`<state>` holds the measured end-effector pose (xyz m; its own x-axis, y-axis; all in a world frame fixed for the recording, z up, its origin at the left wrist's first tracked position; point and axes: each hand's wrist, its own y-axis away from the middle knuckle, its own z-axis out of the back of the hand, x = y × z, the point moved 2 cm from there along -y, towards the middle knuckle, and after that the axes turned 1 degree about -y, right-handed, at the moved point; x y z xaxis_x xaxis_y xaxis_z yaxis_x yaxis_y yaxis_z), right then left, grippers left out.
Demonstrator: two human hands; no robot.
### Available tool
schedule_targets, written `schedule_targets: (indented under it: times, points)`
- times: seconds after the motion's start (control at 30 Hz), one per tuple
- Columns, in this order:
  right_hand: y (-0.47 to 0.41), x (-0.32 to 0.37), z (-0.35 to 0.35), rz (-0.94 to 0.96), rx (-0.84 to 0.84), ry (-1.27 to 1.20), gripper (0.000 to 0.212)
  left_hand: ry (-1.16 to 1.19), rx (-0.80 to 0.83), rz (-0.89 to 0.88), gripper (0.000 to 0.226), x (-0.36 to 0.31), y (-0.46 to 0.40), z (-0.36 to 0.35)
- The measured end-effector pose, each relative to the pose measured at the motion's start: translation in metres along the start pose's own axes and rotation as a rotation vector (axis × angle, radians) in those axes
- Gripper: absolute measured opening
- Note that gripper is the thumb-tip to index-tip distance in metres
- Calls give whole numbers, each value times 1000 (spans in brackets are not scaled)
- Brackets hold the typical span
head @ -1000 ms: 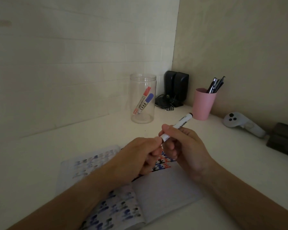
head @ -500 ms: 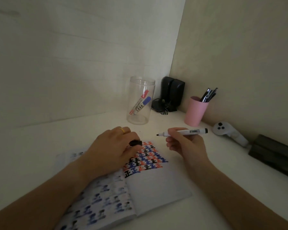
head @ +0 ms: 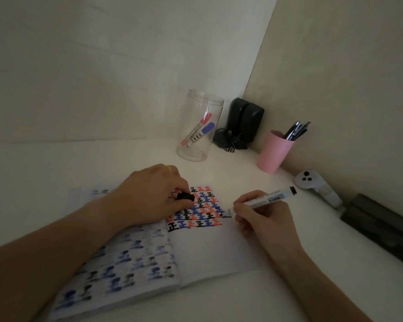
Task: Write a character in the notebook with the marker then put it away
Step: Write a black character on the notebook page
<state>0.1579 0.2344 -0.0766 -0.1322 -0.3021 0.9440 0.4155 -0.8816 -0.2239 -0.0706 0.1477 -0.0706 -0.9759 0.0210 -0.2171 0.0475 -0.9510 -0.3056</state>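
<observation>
**Tip at the page — write the next character**

The marker sits in the right hand, fingers closed around the barrel near the writing end, black tail end pointing up and to the right. The tip is blurred, at or just above the right-hand page of the notebook, at the right end of a row of red, blue and black characters. Can't tell whether it's touching paper yet.

The left hand rests on the notebook over the left part of the written block, fingers curled shut on the black cap — it pins the pages flat as well.

How to do this step well, imo:
- Keep the left hand pressing down so the page doesn't shift or lift near the spine.
- Start the new character just beside the last one in its row, same size, w/ even spacing.
- Light pressure — ink has bled through on the left page, so a heavy stroke will likely soak.
- Lift the tip cleanly between strokes, keep the heel of the right hand off wet ink.
- Keep hold of the cap; it's needed right after.

For putting away, the clear jar stands near the back corner of the desk, w/ a red and a blue marker leaning inside — probably where this one belongs. A pink cup of pens stands to its right.
</observation>
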Motion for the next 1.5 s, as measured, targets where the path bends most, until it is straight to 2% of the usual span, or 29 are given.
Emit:
schedule_targets:
  times: [0.2, 0.4, 0.5, 1.2, 1.5]
  points:
    - [0, 2, -1, 12, -28, 86, 12, -15, -9, 2, 41, 0, -2, 6]
    - [1, 5, -1, 8, 9, 141, 9, -10, -23, -10, 39, 0, -3, 5]
    - [-1, 2, 1, -2, -36, 185, 10, -7, -21, -14, 39, -1, -4, 6]
    - [-2, 1, 2, -2, -62, 174, 12, -11, -11, -7, 41, -1, -4, 6]
    - [1, 5, -1, 20, 12, 148, 10, -1, -15, -7, 40, -1, -3, 5]
